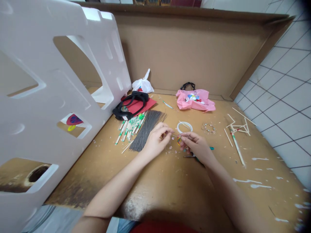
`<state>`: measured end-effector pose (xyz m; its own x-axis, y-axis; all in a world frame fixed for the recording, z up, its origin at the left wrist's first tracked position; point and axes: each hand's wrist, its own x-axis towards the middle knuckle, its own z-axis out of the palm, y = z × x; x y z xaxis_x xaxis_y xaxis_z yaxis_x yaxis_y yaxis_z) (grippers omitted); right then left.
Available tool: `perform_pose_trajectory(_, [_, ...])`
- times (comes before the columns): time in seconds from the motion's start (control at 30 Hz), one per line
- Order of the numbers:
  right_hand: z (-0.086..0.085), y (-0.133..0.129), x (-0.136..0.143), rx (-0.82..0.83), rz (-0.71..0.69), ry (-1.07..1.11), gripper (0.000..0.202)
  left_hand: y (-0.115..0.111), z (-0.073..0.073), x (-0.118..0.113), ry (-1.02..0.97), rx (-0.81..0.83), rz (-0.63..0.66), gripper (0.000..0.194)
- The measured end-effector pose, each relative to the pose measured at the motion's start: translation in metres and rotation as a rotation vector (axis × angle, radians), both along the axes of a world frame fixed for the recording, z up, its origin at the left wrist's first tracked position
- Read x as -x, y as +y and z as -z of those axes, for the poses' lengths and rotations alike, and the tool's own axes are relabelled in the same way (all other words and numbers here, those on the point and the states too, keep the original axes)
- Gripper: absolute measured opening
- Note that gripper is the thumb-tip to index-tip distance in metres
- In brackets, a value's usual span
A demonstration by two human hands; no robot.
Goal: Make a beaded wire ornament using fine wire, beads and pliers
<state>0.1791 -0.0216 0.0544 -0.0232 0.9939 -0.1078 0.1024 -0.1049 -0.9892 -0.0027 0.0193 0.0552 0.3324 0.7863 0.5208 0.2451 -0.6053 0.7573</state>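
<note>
My left hand (159, 137) and my right hand (195, 144) face each other above the table, fingertips pinched on a thin strand that spans the gap between them. Small clear beads (173, 138) show beside and below the strand. Behind my hands lies a white ring-shaped coil (184, 127). Between them, small coloured loops (179, 140) are partly covered by my right fingers. Scissors (193, 156) with green and dark handles lie partly beneath my right hand. A beaded wire loop (209, 128) rests to the right.
Grey wires (147, 131) and wrapped sticks (130, 127) lie left, near a black headset (133, 105). A pink bag (195, 100) and white bag (143, 85) stand behind. A stick frame (239, 127) is right; a white plastic panel (97, 58) rises left.
</note>
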Motion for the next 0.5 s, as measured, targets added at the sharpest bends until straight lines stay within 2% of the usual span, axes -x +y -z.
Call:
perform_pose_trajectory(0.17, [0.004, 0.003, -0.001, -0.015, 0.025, -0.019, 0.032, 0.001, -0.008, 0.006, 0.036, 0.118, 0.124, 0.017])
perform_pose_trajectory(0.37, [0.006, 0.006, -0.005, -0.021, 0.067, 0.019, 0.033, 0.001, -0.013, 0.013, 0.025, 0.140, 0.023, 0.013])
perform_pose_trajectory(0.47, [0.003, 0.006, -0.006, -0.019, 0.099, 0.041, 0.031, -0.008, -0.021, 0.015, 0.169, 0.073, -0.005, 0.013])
perform_pose_trajectory(0.5, [0.002, 0.006, -0.007, -0.025, 0.104, 0.044, 0.031, -0.013, -0.025, 0.015, 0.256, 0.045, 0.030, 0.013])
